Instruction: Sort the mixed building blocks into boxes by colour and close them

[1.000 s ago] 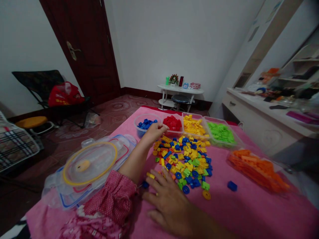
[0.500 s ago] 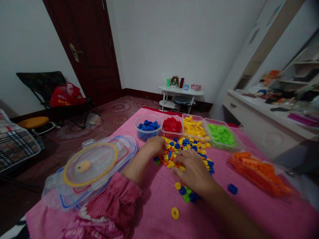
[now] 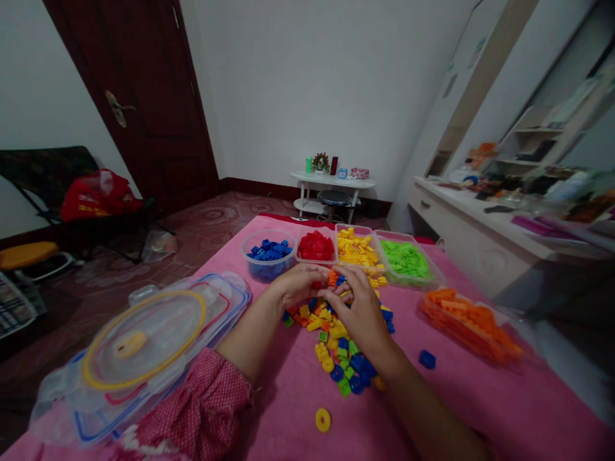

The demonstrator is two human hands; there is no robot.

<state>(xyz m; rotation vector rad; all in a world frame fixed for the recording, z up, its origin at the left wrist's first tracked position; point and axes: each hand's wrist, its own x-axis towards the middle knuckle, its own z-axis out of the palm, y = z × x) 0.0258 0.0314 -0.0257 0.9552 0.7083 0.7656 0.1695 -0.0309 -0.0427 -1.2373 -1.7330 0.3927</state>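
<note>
A heap of mixed small plastic bricks [image 3: 336, 342] lies on the pink cloth [image 3: 461, 410]. My left hand [image 3: 298, 287] and my right hand [image 3: 358, 307] meet over the heap's far end, fingers curled and pinching among the pieces. What each pinch holds is too small to make out. Just beyond my hands stand a round tub of blue bricks [image 3: 268, 253], a tub of red bricks [image 3: 316, 246], a tub of yellow bricks [image 3: 356, 250] and a tub of green bricks [image 3: 406, 258].
A stack of clear container lids [image 3: 139, 346] lies at the left. A tray of orange bricks [image 3: 468, 323] sits at the right. A loose blue brick [image 3: 426, 359] and a yellow ring [image 3: 323, 419] lie apart from the heap. A white cabinet [image 3: 461, 237] stands right.
My left hand came back from the blue tub to the heap. My right hand moved forward over the heap to meet it. The view shifted left.
</note>
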